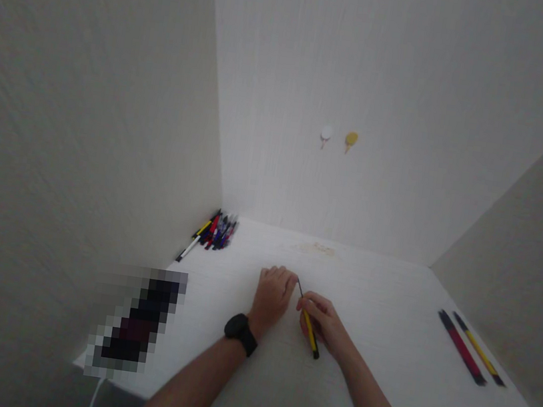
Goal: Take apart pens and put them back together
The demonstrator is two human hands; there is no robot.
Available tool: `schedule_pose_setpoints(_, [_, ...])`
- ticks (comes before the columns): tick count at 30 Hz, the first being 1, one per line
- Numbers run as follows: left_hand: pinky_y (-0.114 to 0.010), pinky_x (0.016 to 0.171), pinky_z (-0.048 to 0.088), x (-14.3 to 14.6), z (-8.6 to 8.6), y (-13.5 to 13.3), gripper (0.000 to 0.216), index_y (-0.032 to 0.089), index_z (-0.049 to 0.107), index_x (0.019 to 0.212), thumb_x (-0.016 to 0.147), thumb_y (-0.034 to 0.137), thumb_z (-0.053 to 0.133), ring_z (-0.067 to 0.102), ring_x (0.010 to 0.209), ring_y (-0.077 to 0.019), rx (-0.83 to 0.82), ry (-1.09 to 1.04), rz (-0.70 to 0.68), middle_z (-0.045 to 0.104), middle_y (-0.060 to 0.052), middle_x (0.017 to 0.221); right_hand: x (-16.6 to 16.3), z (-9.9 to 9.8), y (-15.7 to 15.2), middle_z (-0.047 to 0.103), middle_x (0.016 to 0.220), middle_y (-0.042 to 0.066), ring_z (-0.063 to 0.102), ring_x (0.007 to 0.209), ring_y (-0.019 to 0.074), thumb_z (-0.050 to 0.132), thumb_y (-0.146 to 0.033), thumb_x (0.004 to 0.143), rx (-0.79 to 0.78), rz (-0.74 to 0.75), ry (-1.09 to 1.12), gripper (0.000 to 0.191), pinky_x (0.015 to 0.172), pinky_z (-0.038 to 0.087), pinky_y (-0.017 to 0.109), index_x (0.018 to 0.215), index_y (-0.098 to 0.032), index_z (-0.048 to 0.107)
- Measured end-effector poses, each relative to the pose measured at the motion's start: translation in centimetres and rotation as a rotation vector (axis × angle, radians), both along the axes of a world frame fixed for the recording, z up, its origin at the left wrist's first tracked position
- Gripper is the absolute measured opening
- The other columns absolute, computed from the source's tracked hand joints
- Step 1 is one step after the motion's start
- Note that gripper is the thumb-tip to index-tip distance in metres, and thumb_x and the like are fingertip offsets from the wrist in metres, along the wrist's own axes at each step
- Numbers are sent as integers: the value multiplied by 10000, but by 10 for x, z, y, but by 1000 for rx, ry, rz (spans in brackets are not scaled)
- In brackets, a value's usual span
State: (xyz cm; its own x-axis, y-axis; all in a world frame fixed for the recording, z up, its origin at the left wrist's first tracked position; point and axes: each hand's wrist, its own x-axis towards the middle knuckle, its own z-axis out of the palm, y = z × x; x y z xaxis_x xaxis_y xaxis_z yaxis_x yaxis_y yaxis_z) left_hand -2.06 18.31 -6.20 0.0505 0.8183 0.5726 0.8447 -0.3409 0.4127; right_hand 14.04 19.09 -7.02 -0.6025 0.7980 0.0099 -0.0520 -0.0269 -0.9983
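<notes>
While fingers (319, 300) hold the pen (310, 330), it's unreadable.

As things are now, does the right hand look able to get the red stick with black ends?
Probably yes: nothing visible blocks the right hand from the red stick, though the yellow pen it holds may hinder grasping.

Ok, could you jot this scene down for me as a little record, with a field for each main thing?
Right hand: closed around a slim yellow-and-black stick, the hand above the table
Left hand: fingertips by the stick's thin dark end, grip unclear; the hand is bare
Left wrist: black watch
Surface: white tabletop
Far left corner: pile of pens, mixed colours
Right side: red stick and yellow stick, both black-ended
Back wall: white hook, yellow hook
Near left: pixelated patch, contents unreadable
</notes>
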Motion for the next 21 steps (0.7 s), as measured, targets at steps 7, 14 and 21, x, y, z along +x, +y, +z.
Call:
schedule_pose_setpoints(7, [-348,813,348,-4,5,-8,263,204,618,853,946,212,372,511,833,-181,55,-189,-275,607,-34,811,2,-5,2,542,458,-32,365,347,66,610,-477,811,39,36,-24,327,367,218,188,766,-153,610])
schedule_pose_setpoints(14, [-374,916,363,-6,12,-15,349,212,644,844,955,320,332,543,886,-195,-103,-282,-312,638,-56,847,0,1,0,532,466,-29,387,375,73,594,-514,813,74,-34,-22,356,381,237,194,770,-161,603])
schedule_pose_setpoints(21, [-322,770,427,-4,5,-11,338,199,563,702,935,377,395,528,756,-168,-2,-391,-240,572,-44,712,-1,-2,2,538,475,-34,368,364,66,593,-512,810,68,11,-67,350,374,246,187,772,-164,594])
